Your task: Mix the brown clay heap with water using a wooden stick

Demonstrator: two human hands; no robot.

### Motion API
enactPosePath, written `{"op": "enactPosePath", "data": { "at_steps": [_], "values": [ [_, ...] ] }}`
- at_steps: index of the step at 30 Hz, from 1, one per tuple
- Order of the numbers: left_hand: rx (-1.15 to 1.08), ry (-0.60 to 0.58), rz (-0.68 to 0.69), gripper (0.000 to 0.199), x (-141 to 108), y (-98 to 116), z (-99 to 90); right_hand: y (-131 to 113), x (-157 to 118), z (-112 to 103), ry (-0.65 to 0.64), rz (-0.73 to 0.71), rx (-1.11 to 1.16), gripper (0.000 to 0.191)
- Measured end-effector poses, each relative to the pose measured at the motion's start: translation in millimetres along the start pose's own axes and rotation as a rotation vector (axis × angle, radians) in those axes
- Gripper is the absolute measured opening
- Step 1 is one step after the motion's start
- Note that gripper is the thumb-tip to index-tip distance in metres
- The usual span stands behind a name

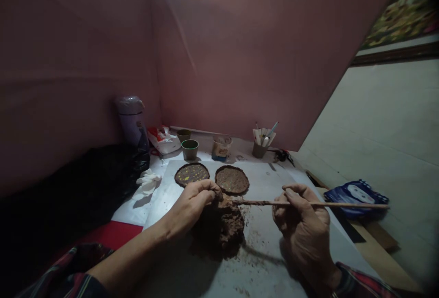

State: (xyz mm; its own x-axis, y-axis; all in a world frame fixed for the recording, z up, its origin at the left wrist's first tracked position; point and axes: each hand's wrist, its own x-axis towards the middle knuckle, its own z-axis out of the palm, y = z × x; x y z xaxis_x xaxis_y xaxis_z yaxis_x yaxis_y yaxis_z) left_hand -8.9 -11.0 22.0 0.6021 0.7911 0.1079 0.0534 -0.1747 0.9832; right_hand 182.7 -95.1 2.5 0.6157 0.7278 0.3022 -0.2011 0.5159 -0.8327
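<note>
A rough dark brown lump (228,229) lies on the white sheet (270,243), with crumbs scattered to its right. My left hand (199,197) is closed at the lump's top edge, its fingertips pinched on brown material. In my right hand (302,220) is a long thin stick (343,205), held level between thumb and fingers. The stick's dark-smeared left end touches or nearly touches the top of the lump beside my left fingertips. Behind the lump are two flat round brown discs with raised rims, the left one (191,173) dotted yellow, the right one (232,179) plainer.
Two small cups (190,150), a clear tub (221,148) and a cup of pens (260,150) stand at the back. A purple bottle (133,124), white glove (148,182) and black bag (85,188) are left. A blue packet (356,197) lies right. Pink panels (240,60) enclose the table.
</note>
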Motion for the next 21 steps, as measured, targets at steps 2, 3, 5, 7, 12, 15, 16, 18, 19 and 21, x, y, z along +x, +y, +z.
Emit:
{"op": "enactPosePath", "data": {
  "at_steps": [2,3,5,7,12,15,16,18,19,21],
  "values": [
    [0.017,-0.015,0.008,0.022,0.5,-1.3,-0.1,-0.2,0.3,-0.2,-0.004,-0.001,-0.004,0.011],
    [0.031,-0.011,0.009,0.024,0.8,-1.7,0.2,-0.4,0.3,-0.2,-0.003,-0.003,-0.006,0.011],
    [0.062,0.020,0.013,0.023,1.4,-1.4,1.4,-0.9,0.0,-0.1,0.003,-0.006,-0.022,0.012],
    [0.088,0.065,0.025,0.019,2.0,-0.1,2.9,-1.1,-0.8,0.0,0.010,-0.011,-0.049,0.013],
    [0.140,0.128,0.066,0.012,3.3,0.8,2.6,-0.3,-3.2,-0.8,-0.004,0.000,-0.115,0.017],
    [0.139,0.134,0.119,0.012,5.4,-1.7,-0.8,0.8,-4.1,-2.3,-0.026,0.018,-0.155,0.019],
    [0.122,0.137,0.116,0.011,6.3,-2.7,-1.9,1.3,-4.6,-2.8,-0.039,0.024,-0.170,0.019],
    [0.064,0.164,0.085,0.011,8.4,-4.6,-3.6,2.4,-6.0,-3.1,-0.077,0.026,-0.206,0.017],
    [0.032,0.186,0.065,0.011,9.5,-5.5,-4.2,3.0,-7.0,-2.7,-0.100,0.021,-0.223,0.017],
    [-0.002,0.214,0.034,0.014,11.5,-7.7,-4.6,4.6,-9.2,-1.1,-0.142,0.015,-0.260,0.017]
  ]
}}
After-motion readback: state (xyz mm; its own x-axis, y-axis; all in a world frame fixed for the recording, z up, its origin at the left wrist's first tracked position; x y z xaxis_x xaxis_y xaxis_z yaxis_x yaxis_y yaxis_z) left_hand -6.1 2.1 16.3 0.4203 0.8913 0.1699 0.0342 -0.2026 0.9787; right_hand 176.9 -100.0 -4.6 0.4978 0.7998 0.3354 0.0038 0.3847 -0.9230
